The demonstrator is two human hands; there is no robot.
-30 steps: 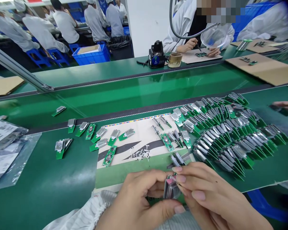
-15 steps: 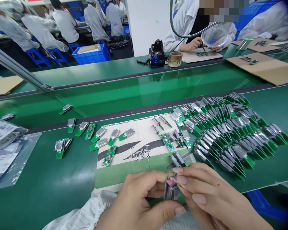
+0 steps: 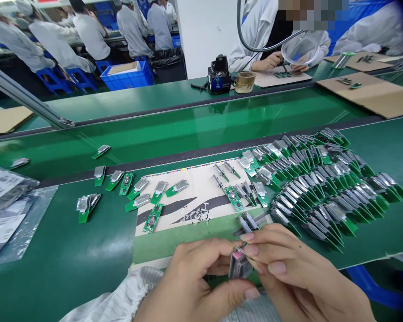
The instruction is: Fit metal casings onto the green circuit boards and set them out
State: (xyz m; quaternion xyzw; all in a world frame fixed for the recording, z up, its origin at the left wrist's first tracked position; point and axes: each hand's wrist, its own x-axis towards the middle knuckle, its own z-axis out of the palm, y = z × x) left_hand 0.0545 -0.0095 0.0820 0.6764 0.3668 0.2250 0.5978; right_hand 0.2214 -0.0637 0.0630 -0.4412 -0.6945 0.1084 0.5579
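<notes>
Both my hands meet at the near edge of the green bench. My left hand [image 3: 195, 277] and my right hand [image 3: 289, 273] pinch the same small module [image 3: 239, 264], a silvery metal-cased piece with a pink patch on top. Just beyond my fingers lie a few loose metal-capped boards [image 3: 248, 221]. A printed paper sheet [image 3: 195, 197] lies ahead with small green circuit boards [image 3: 234, 198] and a scatter of tiny metal pins [image 3: 196, 216]. A large overlapping pile of green boards with metal shields [image 3: 322, 183] fills the right.
More single boards [image 3: 116, 179] lie left of the sheet, and clear plastic bags [image 3: 6, 210] at the far left. One board [image 3: 101, 151] rides the green conveyor belt. Across it sit a black device [image 3: 219, 76], a tape roll [image 3: 244, 82], cardboard sheets [image 3: 372, 94], and a person working under a magnifier.
My hands stay in place, fingers shifting slightly on the module. The boards on the conveyor have drifted right. A hand seen at the far right edge a second ago is gone.
</notes>
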